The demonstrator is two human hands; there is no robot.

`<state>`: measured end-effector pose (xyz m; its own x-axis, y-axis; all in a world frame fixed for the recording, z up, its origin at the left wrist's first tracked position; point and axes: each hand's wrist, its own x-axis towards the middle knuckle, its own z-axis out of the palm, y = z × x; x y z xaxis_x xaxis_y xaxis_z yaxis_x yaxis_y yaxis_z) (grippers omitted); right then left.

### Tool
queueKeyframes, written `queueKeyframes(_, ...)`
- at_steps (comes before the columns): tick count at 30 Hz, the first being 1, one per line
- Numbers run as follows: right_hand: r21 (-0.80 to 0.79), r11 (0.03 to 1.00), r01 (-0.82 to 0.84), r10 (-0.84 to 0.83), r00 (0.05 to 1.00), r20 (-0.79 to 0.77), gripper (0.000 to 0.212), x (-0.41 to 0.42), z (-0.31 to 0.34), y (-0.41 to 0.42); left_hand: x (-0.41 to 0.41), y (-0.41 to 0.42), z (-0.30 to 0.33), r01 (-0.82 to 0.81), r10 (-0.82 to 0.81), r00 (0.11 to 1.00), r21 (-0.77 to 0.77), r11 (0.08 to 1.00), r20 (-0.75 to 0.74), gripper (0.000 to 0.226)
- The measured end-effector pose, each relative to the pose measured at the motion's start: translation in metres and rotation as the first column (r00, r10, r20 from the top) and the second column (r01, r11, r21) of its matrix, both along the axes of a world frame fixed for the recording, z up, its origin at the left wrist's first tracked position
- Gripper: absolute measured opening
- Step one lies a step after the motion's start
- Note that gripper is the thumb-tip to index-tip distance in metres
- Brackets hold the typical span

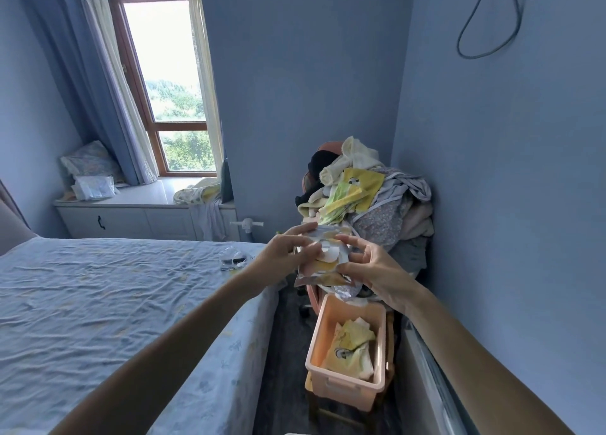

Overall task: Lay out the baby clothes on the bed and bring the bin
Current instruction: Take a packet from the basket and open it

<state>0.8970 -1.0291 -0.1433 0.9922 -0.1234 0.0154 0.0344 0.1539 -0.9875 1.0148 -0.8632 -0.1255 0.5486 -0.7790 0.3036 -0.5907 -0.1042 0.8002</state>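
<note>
Item held: clear plastic packet of yellow-and-white baby clothes (323, 261), pinched on either side by my left hand (284, 251) and right hand (373, 267), above the gap beside the blue-sheeted bed (98, 297). Below: peach plastic bin (331, 385) holding folded yellow garments (351, 349). Behind: chair piled with mixed laundry (367, 198).

A single wide-angle view from the person's head looks forward and down. It faces the blue corner wall (492, 172), with the bed (98, 303) at lower left, the window (167, 90) far left, and both forearms reaching close in front.
</note>
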Motion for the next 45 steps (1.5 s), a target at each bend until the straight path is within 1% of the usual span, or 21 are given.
queueKeyframes(3,-0.028,0.999,-0.023,0.022,1.000,-0.022,0.068,0.002,-0.001,0.014,-0.004,0.010,-0.006,-0.107,0.089,0.979,-0.092,0.990,-0.182,0.021)
queueKeyframes(4,-0.012,0.999,-0.039,0.039,0.999,-0.020,0.070,0.003,-0.001,0.018,-0.004,0.014,-0.007,-0.139,0.115,0.974,-0.111,0.984,-0.194,0.016)
queueKeyframes(6,-0.011,0.997,-0.070,0.070,0.997,-0.010,0.088,0.008,0.000,0.025,-0.007,0.025,-0.008,-0.164,0.148,0.980,-0.117,0.979,-0.137,0.010)
queueKeyframes(9,-0.036,0.990,-0.138,0.138,0.990,-0.010,0.102,0.014,-0.006,0.037,-0.010,0.044,-0.009,-0.213,0.204,0.975,-0.103,0.972,-0.092,0.016)
queueKeyframes(11,-0.034,0.982,-0.188,0.188,0.982,-0.012,0.093,0.016,-0.011,0.046,-0.013,0.059,-0.016,-0.292,0.290,0.956,-0.068,0.954,-0.038,0.024)
queueKeyframes(12,-0.039,0.978,-0.204,0.204,0.979,-0.010,0.082,0.016,-0.014,0.051,-0.016,0.067,-0.020,-0.334,0.333,0.943,-0.056,0.941,-0.022,0.026)
queueKeyframes(13,-0.040,0.974,-0.221,0.221,0.975,-0.005,0.071,0.017,-0.018,0.057,-0.019,0.076,-0.024,-0.370,0.370,0.929,-0.056,0.927,-0.022,0.025)
queueKeyframes(15,-0.058,0.958,-0.281,0.282,0.959,0.001,0.063,0.019,-0.025,0.069,-0.027,0.093,-0.032,-0.445,0.443,0.896,-0.080,0.892,-0.045,0.022)
queueKeyframes(18,-0.082,0.916,-0.393,0.394,0.919,0.001,0.068,0.026,-0.034,0.096,-0.042,0.122,-0.041,-0.557,0.551,0.830,-0.091,0.826,-0.083,0.012)
queueKeyframes(21,-0.061,0.888,-0.456,0.457,0.889,0.010,0.095,0.031,-0.042,0.128,-0.056,0.157,-0.046,-0.631,0.631,0.775,-0.079,0.772,-0.032,0.008)
queueKeyframes(22,-0.058,0.878,-0.476,0.477,0.879,0.013,0.098,0.033,-0.044,0.138,-0.061,0.170,-0.046,-0.645,0.647,0.763,-0.087,0.759,-0.010,0.009)
queueKeyframes(23,-0.063,0.867,-0.495,0.496,0.868,0.014,0.095,0.035,-0.044,0.149,-0.066,0.183,-0.046,-0.653,0.657,0.754,-0.101,0.750,0.000,0.009)
queueKeyframes(26,-0.101,0.832,-0.545,0.549,0.836,0.015,0.066,0.042,-0.042,0.187,-0.085,0.225,-0.044,-0.673,0.680,0.733,-0.123,0.729,0.017,0.013)
queueKeyframes(29,-0.094,0.776,-0.623,0.628,0.778,0.029,0.056,0.038,-0.036,0.238,-0.109,0.275,-0.046,-0.723,0.731,0.680,-0.113,0.681,0.053,0.023)
queueKeyframes(33,-0.079,0.706,-0.704,0.708,0.705,0.036,0.055,0.018,-0.032,0.323,-0.150,0.357,-0.045,-0.795,0.800,0.597,-0.089,0.600,0.053,0.025)
queueKeyframes(35,-0.069,0.667,-0.742,0.745,0.667,0.030,0.067,0.003,-0.030,0.370,-0.177,0.400,-0.043,-0.822,0.824,0.565,-0.058,0.566,0.035,0.021)
queueKeyframes(38,-0.050,0.617,-0.785,0.787,0.617,0.017,0.096,-0.029,-0.028,0.448,-0.222,0.474,-0.045,-0.853,0.852,0.522,-0.030,0.522,-0.023,0.017)
queueKeyframes(40,-0.053,0.598,-0.800,0.801,0.598,0.016,0.100,-0.054,-0.031,0.504,-0.255,0.524,-0.048,-0.877,0.877,0.480,-0.022,0.479,-0.031,0.019)
queueKeyframes(41,-0.054,0.588,-0.807,0.808,0.589,0.006,0.094,-0.067,-0.032,0.532,-0.272,0.551,-0.051,-0.889,0.888,0.459,-0.020,0.458,-0.042,0.018)
queueKeyframes(44,-0.054,0.551,-0.833,0.834,0.552,-0.010,0.055,-0.101,-0.034,0.615,-0.315,0.631,-0.058,-0.893,0.889,0.450,-0.023,0.450,-0.085,0.007)
queueKeyframes(45,-0.072,0.532,-0.844,0.845,0.534,-0.015,0.050,-0.112,-0.034,0.642,-0.329,0.656,-0.060,-0.897,0.891,0.442,-0.028,0.442,-0.108,0.008)
